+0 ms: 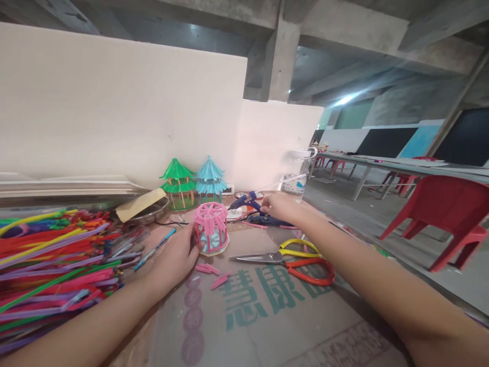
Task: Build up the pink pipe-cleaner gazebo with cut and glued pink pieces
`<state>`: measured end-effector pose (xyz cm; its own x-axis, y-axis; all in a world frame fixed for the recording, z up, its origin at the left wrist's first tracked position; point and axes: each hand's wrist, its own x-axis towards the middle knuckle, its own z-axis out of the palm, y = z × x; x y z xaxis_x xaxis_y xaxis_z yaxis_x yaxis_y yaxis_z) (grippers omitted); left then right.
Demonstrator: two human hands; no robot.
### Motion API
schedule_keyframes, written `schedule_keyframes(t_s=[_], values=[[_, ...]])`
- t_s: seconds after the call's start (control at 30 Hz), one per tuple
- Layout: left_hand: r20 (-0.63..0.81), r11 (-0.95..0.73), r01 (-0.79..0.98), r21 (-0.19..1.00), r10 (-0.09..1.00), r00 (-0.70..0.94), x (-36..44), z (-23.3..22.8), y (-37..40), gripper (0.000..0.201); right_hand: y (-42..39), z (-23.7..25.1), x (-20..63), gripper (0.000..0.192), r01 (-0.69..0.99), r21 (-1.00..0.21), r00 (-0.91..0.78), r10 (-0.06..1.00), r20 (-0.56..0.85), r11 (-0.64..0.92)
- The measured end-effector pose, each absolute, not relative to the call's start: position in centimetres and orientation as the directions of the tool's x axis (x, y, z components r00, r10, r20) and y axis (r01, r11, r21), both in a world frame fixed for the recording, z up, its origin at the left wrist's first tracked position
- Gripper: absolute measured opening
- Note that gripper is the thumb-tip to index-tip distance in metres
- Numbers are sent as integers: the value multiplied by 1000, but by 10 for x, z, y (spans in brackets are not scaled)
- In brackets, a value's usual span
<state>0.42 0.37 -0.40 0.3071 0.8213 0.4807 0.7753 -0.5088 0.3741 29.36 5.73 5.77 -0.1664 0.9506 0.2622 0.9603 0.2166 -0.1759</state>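
Note:
My left hand (179,260) holds the side of a small pink pavilion model (211,219) made of fuzzy craft stems, its fingers closed against the posts and the round base. My right hand (280,206) reaches across to a dark blue glue gun (244,201), with its fingers curled at the handle and the nozzle pointing left towards the model. Short pink stem pieces (220,281) lie in front of the model. Large scissors (284,257) with one yellow and one red handle rest below my right forearm, blades slightly apart.
Green (178,186) and blue (209,178) pavilions stand behind. Coloured stems (57,275) are heaped at left, near a pen (155,250) and a metal bowl (148,211). A plastic jug (295,178) stands at the back right. Beyond the table is a red chair (445,219).

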Motion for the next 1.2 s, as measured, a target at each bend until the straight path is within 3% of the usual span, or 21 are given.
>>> schedule_keyframes(t_s=[0.17, 0.3, 0.53, 0.7, 1.0, 1.2], values=[[496, -501, 777, 381, 820, 286, 5, -4, 3, 22, 10, 57, 262, 20, 918, -171, -311, 916, 255, 359], [487, -509, 776, 373, 819, 304, 6, -4, 3, 19, -22, 43, 226, 15, 715, -340, -556, 792, 252, 611], [472, -489, 800, 348, 829, 301, 5, -3, 3, 15, -42, 29, 198, 26, 717, -390, -532, 815, 229, 578], [484, -511, 760, 401, 823, 298, 5, -4, 4, 19, -43, 23, 197, 9, 641, -370, -608, 739, 291, 673], [468, -508, 746, 432, 833, 296, 5, -2, 2, 13, -49, 20, 200, 13, 398, -576, -493, 696, 522, 714], [488, -527, 757, 386, 813, 317, 5, -1, 1, 13, -36, 35, 205, 12, 178, -788, -249, 802, 543, 589]])
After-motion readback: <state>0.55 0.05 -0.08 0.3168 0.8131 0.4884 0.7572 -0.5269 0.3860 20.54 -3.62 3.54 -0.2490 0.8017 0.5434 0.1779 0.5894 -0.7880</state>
